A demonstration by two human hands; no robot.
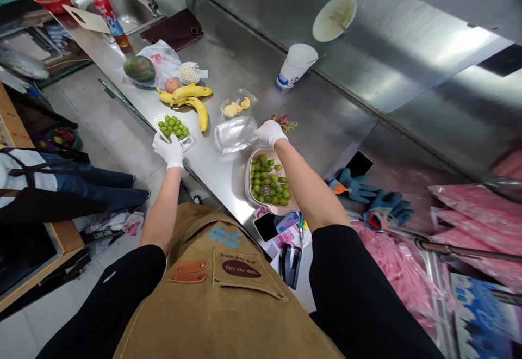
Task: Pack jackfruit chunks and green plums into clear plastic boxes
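Both my hands wear white gloves. My left hand [169,149] rests on the near edge of a clear plastic box of green grapes [173,127], fingers curled on its rim. My right hand [269,132] is closed on the right edge of an empty clear plastic box [234,134] in the middle of the steel counter [228,65]. Just in front of that hand sits a beige basket of loose green grapes [269,182].
Bananas [191,100], a peach, a green mango [139,68] and a bag lie at the back left. A small box of yellow fruit pieces [237,105], a paper cup [296,65], blue gloves [369,198], a stapler and pink bags are around. Another person stands at left.
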